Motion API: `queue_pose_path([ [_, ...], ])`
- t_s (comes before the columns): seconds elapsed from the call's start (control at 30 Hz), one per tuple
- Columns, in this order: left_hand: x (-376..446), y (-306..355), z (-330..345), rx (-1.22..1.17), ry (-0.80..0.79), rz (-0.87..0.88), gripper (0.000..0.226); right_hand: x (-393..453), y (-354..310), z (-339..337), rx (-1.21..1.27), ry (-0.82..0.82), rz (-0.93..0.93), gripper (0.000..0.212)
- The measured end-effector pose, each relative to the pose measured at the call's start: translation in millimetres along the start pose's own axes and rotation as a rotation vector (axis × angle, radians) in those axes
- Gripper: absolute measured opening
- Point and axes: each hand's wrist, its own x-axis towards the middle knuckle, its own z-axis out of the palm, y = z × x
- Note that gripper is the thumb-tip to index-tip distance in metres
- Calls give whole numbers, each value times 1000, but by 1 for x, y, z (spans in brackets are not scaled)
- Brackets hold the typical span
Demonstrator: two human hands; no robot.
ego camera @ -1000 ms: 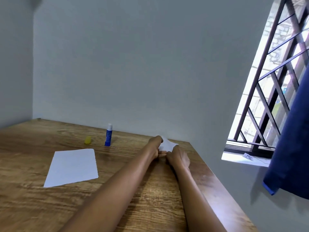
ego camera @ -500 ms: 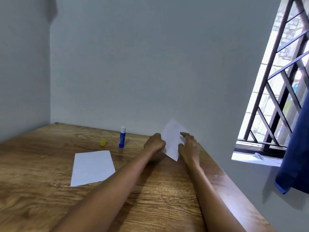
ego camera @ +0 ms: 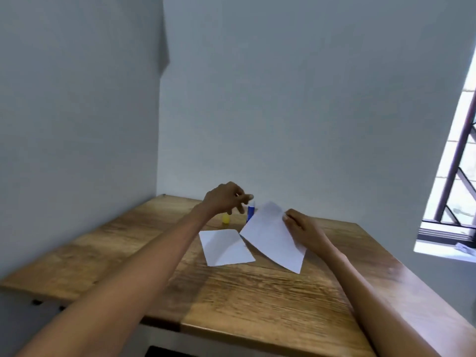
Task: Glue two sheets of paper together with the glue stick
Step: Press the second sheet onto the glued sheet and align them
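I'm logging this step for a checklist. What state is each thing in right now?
Held sheet: lifted, tilted, pinched at its edge by the right hand.
Flat sheet: lying on the table, untouched.
Glue stick: upright, uncapped.
Yellow cap: off, beside the stick.
Left hand: empty, raised near the glue stick.
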Motion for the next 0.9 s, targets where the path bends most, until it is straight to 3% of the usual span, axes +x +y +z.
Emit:
queue_pose_path([
  [0.07,-10,-28,-10,110,-15,-155,40,-3,-1,4,210,48,122,30],
  [0.2,-33,-74,-7,271,-193,-383,56,-7,-2,9,577,90,299,26],
  [0.43,-29,-86,21,368,-155,-415,55,-7,9,13,646,111,457,30],
  [0.63,-15,-81,22,118,-166,-503,56,-7,14,16,659,84,462,32],
  [0.7,-15,-79,22,-16,-133,-517,46,-7,14,17,661,69,457,35],
  [0.8,-16,-77,24,-422,-7,-518,21,-8,14,17,671,67,467,39],
  [0.9,-20,-74,31,-766,148,-516,35,-8,12,16,671,66,484,40],
])
